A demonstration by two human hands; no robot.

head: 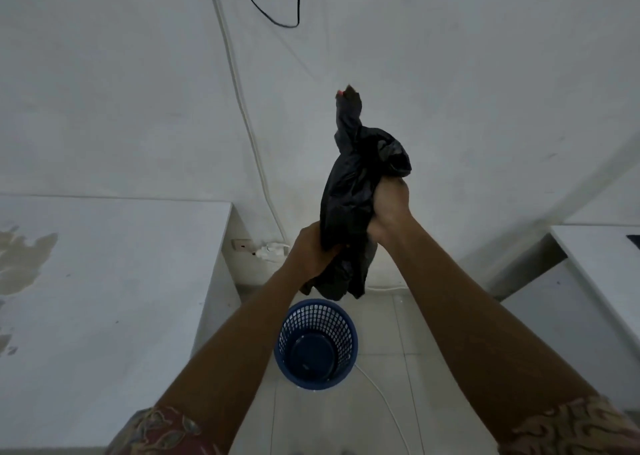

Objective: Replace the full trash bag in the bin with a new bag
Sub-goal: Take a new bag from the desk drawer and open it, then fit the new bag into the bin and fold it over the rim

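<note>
Black trash bag, crumpled and twisted, is clutched in left hand and right hand.

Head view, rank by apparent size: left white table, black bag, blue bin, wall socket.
left white table
black bag (held nearer the camera, so its lead over the bin is unsure)
blue bin
wall socket

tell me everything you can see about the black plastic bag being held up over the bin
The black plastic bag looks thin, slightly glossy and heavily crumpled. It is bunched into a long, roughly upright bundle in mid-air. Its twisted top end points up, with a small reddish spot at the tip. The left hand grips its lower part and the right hand grips its middle. Its loose bottom hangs above the round blue mesh plastic bin on the floor, not touching it.
</note>
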